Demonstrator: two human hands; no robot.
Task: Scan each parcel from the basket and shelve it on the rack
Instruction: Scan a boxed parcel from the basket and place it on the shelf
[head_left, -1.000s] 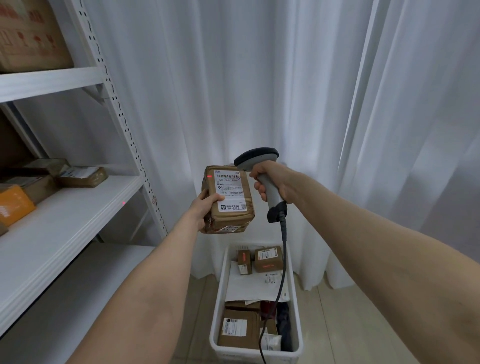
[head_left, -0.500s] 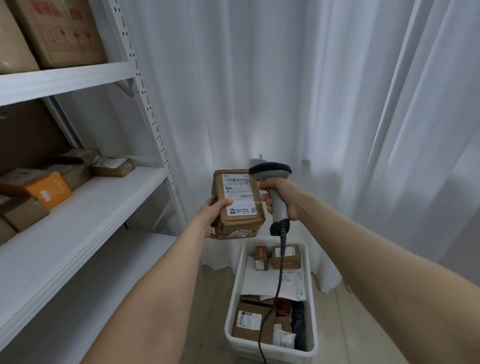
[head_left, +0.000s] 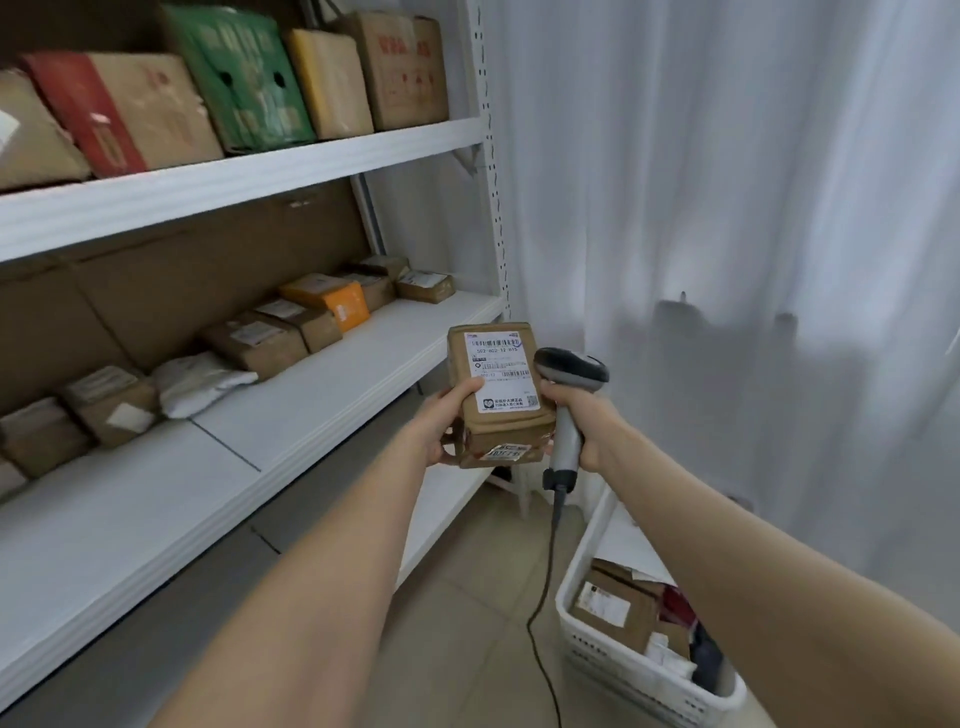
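Note:
My left hand (head_left: 449, 423) grips a brown taped parcel (head_left: 501, 431) with a white barcode label facing me, held just off the front edge of the rack's middle shelf (head_left: 291, 415). Right beside the parcel, my right hand (head_left: 582, 421) grips the handle of a grey barcode scanner (head_left: 569, 371), whose head is level with the label. The scanner's black cable (head_left: 545, 582) hangs down to the floor. The white basket (head_left: 623, 670) stands on the floor at the lower right with several parcels in it, partly hidden by my right forearm.
A row of small parcels (head_left: 270, 338) lines the back of the middle shelf; its front strip is bare. Larger boxes (head_left: 249, 83) fill the upper shelf. White curtains (head_left: 727, 234) hang on the right. A perforated upright (head_left: 491, 182) marks the rack's right end.
My view has swung left toward the rack, so the shelves fill the left side. The parcel and scanner have come down and closer to the middle shelf; the basket has shifted to the lower right.

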